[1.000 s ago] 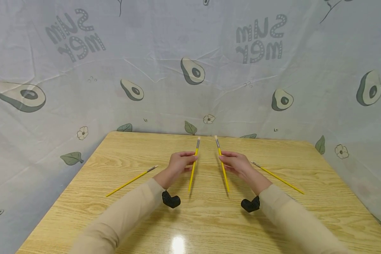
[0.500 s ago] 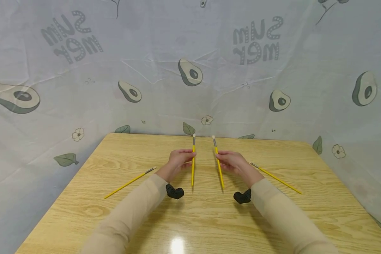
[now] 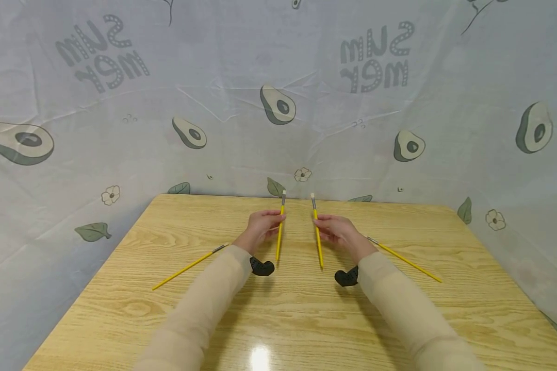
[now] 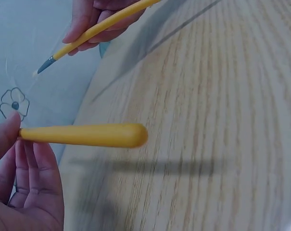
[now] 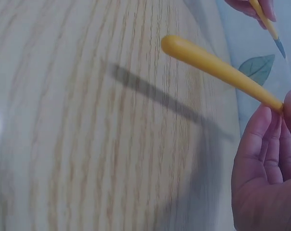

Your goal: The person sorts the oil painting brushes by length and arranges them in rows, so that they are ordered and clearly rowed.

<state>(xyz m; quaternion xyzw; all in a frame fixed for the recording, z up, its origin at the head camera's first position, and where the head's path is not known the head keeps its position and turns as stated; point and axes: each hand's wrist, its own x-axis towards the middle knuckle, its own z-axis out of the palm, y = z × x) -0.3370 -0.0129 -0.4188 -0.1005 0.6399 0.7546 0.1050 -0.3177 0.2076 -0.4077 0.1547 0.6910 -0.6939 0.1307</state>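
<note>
My left hand (image 3: 262,225) pinches a yellow-handled paintbrush (image 3: 280,238) between thumb and fingers, its pale bristles pointing to the back of the table. A matching paintbrush (image 3: 318,241) is pinched by my right hand (image 3: 340,232), a short gap to the right. Both brushes are raised above the wood; in the left wrist view the near handle (image 4: 87,135) casts a shadow below it. The right wrist view shows the other handle (image 5: 217,70) over its own shadow. Two more paintbrushes lie on the table, one on the left (image 3: 187,268) and one on the right (image 3: 408,262).
The wooden table (image 3: 278,319) reaches back to a pale printed cloth (image 3: 232,165) hanging behind and at both sides. Black wrist devices (image 3: 262,267) sit at both cuffs. The right forearm (image 3: 408,304) passes close to the right-hand lying brush.
Both hands have moved a little away from me toward the back of the table, carrying their brushes. The two held brushes now stand more nearly parallel. The lying brushes stay put.
</note>
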